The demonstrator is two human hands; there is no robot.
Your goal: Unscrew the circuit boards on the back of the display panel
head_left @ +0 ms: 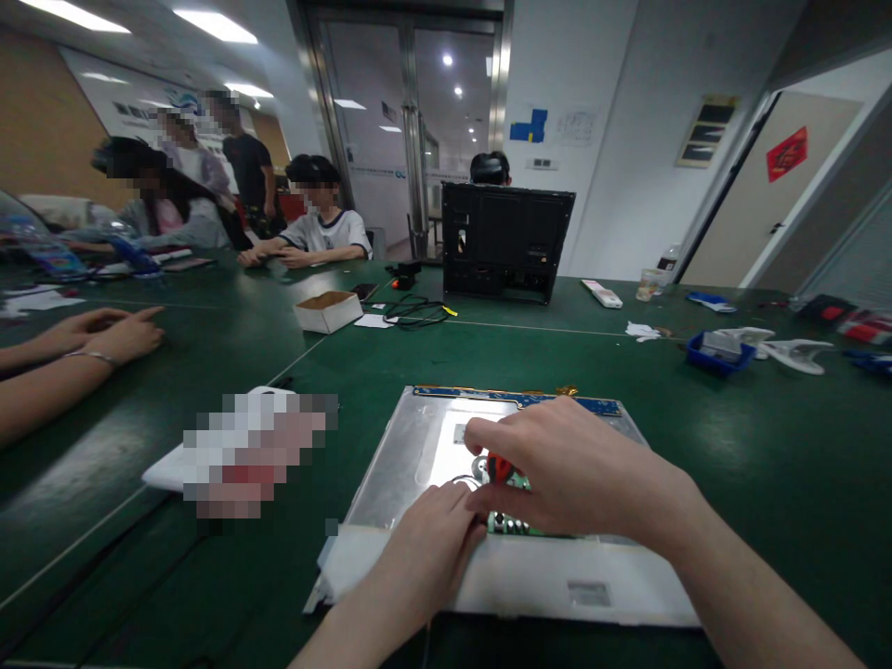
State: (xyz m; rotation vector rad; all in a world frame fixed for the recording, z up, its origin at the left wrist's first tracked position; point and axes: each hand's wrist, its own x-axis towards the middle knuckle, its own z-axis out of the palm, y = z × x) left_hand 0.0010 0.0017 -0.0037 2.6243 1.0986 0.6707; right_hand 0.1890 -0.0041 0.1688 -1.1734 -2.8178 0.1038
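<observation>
A flat metal panel [390, 474] lies on the green table, with a blue circuit strip [466, 398] along its far edge and a white band along its near edge. My right hand [550, 460] is closed around a red and black screwdriver [499, 467], held over a green circuit board [512, 523] near the panel's middle. Just to its left, my left hand [446, 530] rests at the board's left side, its fingers together and pointing forward. What its fingertips hold, if anything, is hidden.
Another person's hands [118, 336] rest on the table at left, beyond a white bag [167, 467]. Farther back are a small open box [327, 312], a coiled black cable [414, 313] and a black monitor-like housing [508, 242]. A blue tray [717, 353] sits at right.
</observation>
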